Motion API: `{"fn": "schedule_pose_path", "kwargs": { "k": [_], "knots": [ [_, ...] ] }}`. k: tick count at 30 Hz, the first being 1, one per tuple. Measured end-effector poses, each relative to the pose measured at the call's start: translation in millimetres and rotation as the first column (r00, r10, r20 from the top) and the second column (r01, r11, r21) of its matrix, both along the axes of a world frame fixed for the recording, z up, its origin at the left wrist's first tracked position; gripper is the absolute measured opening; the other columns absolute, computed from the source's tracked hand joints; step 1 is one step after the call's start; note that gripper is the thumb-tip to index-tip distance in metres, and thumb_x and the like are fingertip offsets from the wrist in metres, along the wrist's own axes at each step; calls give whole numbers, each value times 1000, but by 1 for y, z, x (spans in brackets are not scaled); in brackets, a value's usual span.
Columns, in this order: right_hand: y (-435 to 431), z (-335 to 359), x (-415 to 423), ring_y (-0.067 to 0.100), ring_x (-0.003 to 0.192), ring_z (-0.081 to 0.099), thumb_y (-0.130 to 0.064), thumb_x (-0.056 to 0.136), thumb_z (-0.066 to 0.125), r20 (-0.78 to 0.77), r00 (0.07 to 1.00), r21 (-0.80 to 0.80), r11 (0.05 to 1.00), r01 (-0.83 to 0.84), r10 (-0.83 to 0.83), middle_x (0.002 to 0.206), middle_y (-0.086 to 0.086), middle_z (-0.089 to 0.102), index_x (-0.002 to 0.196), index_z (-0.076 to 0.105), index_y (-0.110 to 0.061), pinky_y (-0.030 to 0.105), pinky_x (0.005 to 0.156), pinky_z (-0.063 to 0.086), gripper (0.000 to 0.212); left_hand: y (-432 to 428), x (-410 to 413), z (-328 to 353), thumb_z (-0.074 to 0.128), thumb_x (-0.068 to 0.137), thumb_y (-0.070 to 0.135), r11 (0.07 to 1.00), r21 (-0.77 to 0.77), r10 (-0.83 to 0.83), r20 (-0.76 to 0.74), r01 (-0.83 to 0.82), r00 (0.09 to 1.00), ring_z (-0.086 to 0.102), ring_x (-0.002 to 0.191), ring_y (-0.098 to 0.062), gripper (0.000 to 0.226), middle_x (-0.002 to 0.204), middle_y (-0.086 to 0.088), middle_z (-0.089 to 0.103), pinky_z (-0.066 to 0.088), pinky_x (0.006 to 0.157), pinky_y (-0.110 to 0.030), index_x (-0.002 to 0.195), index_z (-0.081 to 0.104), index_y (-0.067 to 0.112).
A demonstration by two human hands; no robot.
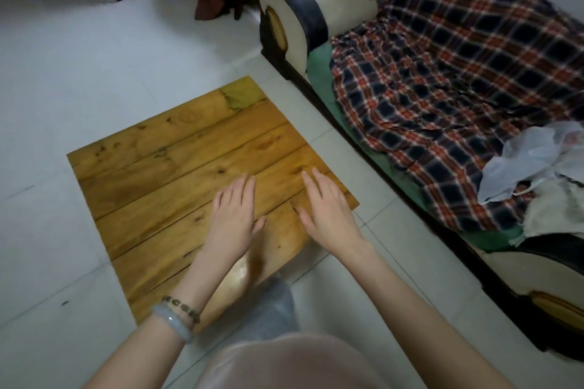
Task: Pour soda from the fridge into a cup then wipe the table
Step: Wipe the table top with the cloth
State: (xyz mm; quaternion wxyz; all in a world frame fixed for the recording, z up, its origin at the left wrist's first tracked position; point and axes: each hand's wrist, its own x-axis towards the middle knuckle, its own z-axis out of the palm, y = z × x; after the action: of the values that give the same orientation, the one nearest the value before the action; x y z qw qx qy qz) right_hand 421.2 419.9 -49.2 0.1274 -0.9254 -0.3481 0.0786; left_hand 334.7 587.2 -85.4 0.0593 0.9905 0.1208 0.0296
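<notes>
Two bare hands are held palm-down over the wooden table (177, 167), fingers extended and loosely spread, gripping nothing. The left hand (235, 215) and right hand (325, 208) lie side by side with a narrow gap between them, both over the table's near-right portion; whether the palms actually touch the wood cannot be told from this angle. The table top is made of planks whose long axis runs from near the left hand's side diagonally up toward the far right, so the fingertips point roughly across the boards. Most of the bare top extends ahead and to the left of the left hand. Two bracelets (177, 317) circle the left wrist. Beyond the right hand stands a sofa (294, 16) draped with a plaid blanket (458, 73).
</notes>
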Motion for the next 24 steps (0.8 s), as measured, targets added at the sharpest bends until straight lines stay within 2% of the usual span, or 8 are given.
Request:
{"fn": "schedule_pose_path", "kwargs": {
  "k": [4,9,17,21,24],
  "knots": [
    [30,-3,45,24,142,20,-29,93,49,3,997,7,997,-83,83,154,12,21,148,18,-11,29,113,8,65,26,34,-4,76,72,39,995,-27,99,-8,-99,995,53,116,-34,81,134,-19,50,42,95,-45,135,43,0],
    [71,-3,95,24,141,20,-24,94,47,-23,991,25,991,-135,135,154,12,21,147,20,-11,33,114,14,62,59,69,-7,79,69,37,986,-49,157,-23,-158,987,57,109,-35,80,129,-21,54,45,92,-46,131,47,-2],
    [139,-24,166,25,141,21,-23,94,48,-76,963,31,966,-257,259,153,12,23,147,23,-12,38,116,17,60,109,103,-21,70,78,40,945,-69,318,-48,-321,947,49,121,-34,77,136,-19,48,38,101,-46,137,40,0],
    [160,-38,189,22,143,15,-25,96,44,-76,953,30,956,-291,292,156,8,17,148,19,-15,33,115,11,59,123,112,-29,72,76,38,939,-52,338,-40,-339,940,51,117,-33,75,134,-18,50,40,99,-46,134,43,0],
    [191,-57,220,24,143,14,-21,95,46,-102,933,38,938,-343,346,156,9,17,148,20,-13,35,115,11,59,141,133,-45,70,79,36,920,-45,386,-61,-389,920,50,119,-32,73,136,-18,48,39,100,-46,135,42,0]
  ]
}}
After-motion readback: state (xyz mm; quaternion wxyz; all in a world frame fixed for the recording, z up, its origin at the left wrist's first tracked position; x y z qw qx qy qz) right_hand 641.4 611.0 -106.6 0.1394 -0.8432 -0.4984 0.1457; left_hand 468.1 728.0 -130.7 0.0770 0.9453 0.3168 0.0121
